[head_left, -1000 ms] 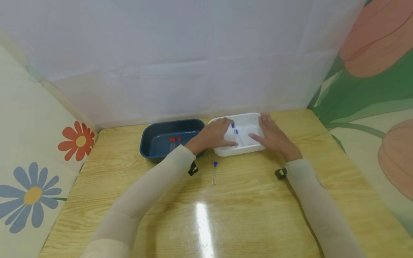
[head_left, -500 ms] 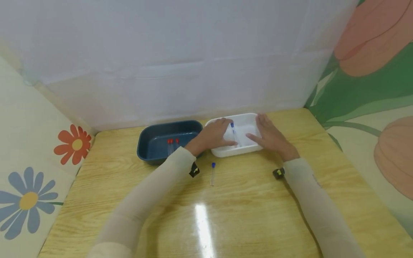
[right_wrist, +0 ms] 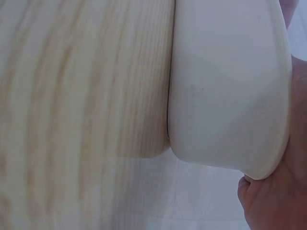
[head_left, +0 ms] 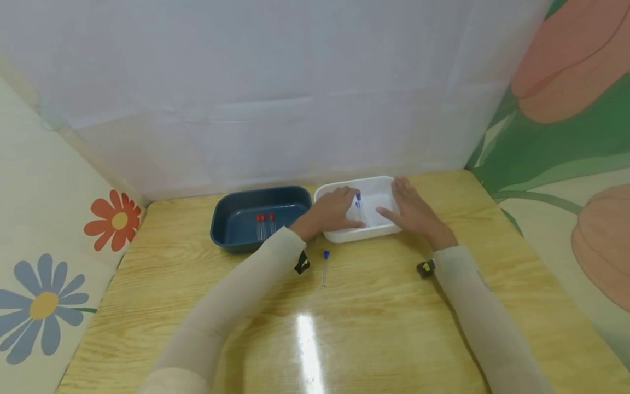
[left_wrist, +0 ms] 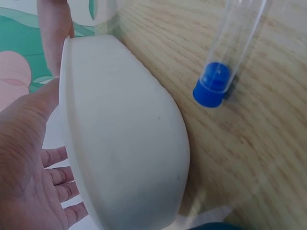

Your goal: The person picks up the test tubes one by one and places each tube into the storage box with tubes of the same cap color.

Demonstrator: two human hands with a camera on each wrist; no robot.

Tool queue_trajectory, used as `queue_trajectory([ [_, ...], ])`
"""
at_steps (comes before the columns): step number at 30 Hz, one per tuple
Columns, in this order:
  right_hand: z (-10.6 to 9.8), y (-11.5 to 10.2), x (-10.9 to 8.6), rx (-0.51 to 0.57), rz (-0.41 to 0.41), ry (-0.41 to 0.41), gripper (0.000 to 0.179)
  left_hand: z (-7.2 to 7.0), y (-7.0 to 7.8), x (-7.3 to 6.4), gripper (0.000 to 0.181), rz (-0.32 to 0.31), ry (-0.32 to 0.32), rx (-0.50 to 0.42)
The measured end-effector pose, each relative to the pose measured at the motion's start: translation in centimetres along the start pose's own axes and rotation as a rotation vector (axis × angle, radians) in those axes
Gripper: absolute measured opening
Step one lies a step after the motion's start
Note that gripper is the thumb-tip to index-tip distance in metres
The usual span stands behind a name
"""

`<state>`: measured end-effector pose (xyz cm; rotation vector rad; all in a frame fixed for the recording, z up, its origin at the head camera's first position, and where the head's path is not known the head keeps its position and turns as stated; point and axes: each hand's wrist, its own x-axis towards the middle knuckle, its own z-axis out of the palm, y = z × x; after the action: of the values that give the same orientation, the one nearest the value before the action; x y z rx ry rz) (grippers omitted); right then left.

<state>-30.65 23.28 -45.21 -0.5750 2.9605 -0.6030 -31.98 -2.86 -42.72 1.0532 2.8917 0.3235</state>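
Over the left end of a white tray [head_left: 344, 235], my left hand [head_left: 332, 210] reaches past the rim, fingers loosely bent and thumb apart. Tubes with blue caps [head_left: 358, 197] lie in the tray by those fingertips; whether the hand touches them is unclear. At the other end, my right hand [head_left: 415, 213] rests along the rim, fingers extended, thumb over the inside. The right wrist view shows this hand [right_wrist: 283, 191] against the tray wall [right_wrist: 230, 91]. A clear tube with a blue cap [head_left: 326, 268] lies on the table in front of the tray.
A dark blue tray [head_left: 236, 246] stands left of the white one. Inside it lie several clear tubes with red caps [head_left: 272, 217]. Behind both trays hangs a pale wall sheet [head_left: 315, 109]. The wooden table [head_left: 384, 328] extends toward the viewer.
Both hands stay at the white tray. The blue-capped tubes inside it have shifted slightly, their caps now nearly in line. The view has tilted a little.
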Motion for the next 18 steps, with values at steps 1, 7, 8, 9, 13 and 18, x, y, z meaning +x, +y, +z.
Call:
queue_trajectory([
  [1,0.0,-0.01,0.0,-0.002,-0.002,-0.001,0.1,0.02,0.02,0.06,0.091,-0.003,-0.002,0.005],
  [7,-0.05,-0.1,-0.03,0.004,-0.005,-0.001,0.1,-0.11,0.14,0.41,0.092,-0.021,-0.014,0.036],
  [8,-0.05,-0.11,-0.04,0.006,-0.006,0.0,0.1,-0.14,0.16,0.45,0.093,-0.025,-0.021,0.037],
  [9,-0.04,-0.11,-0.04,0.008,-0.007,0.001,0.1,-0.17,0.19,0.47,0.093,-0.029,-0.027,0.036],
  [13,0.13,0.16,0.21,0.009,-0.022,0.01,0.1,-0.17,0.33,0.63,0.094,-0.038,-0.033,0.065],
  [18,0.33,0.42,0.26,0.008,-0.03,0.016,0.099,0.05,0.61,0.73,0.094,-0.079,-0.056,0.086],
])
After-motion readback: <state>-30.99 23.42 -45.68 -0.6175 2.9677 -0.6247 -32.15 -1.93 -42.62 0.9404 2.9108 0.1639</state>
